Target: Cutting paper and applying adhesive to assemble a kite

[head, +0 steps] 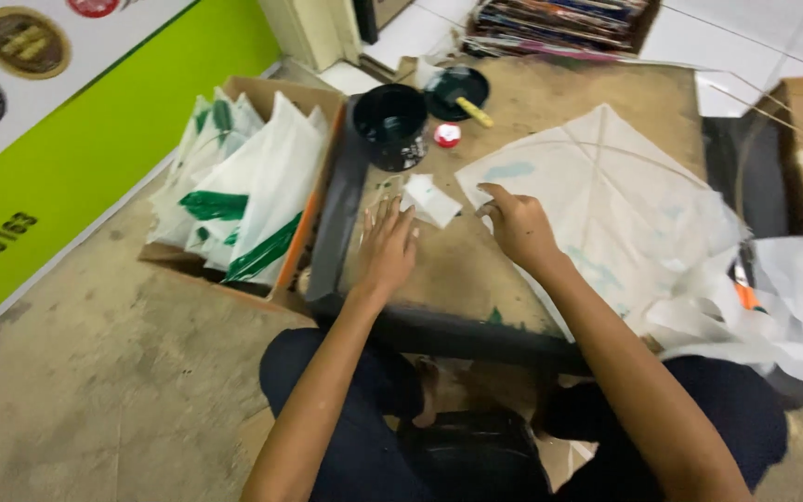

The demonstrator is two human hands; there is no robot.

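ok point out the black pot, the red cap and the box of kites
black pot [390,124], head view, on its dark inside
red cap [447,136], head view, on its top
box of kites [276,93], head view, on its far cardboard rim

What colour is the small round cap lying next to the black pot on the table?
The cap is red with a white top, seen in the head view.
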